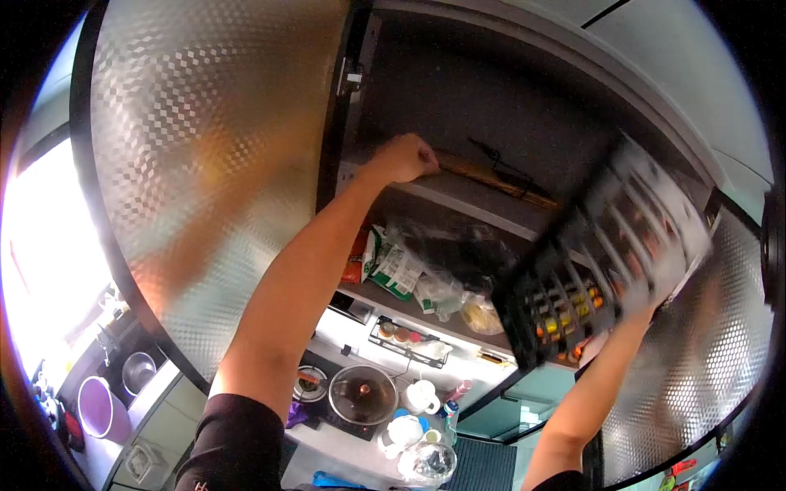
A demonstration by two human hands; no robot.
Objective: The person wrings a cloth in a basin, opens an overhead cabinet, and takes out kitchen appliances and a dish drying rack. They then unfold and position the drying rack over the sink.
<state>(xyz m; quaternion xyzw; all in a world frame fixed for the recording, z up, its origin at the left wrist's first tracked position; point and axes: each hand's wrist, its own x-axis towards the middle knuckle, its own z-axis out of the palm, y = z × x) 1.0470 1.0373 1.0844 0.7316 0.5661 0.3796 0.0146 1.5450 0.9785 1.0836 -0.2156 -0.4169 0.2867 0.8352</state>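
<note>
My left hand (405, 158) is closed at the front of the upper cabinet shelf (467, 200). Its fingers are curled, and whatever they may hold is hidden. Close beside it, a long brown strip (475, 170) lies along the shelf with a thin black wire piece (501, 168) on it. On the right, my right hand (647, 296) grips a black slatted plastic basket (565, 270), which is tilted and smeared by motion in front of the cabinet. Yellow and orange items show through the slats; I cannot tell whether they are inside or behind it.
Packets (397, 270) and clear plastic bags (442, 295) crowd the lower shelf. Textured cabinet doors stand open at left (205, 164) and right (696, 352). Below are a lidded pan (363, 394) on the stove, a white kettle (420, 397) and a purple bucket (103, 409).
</note>
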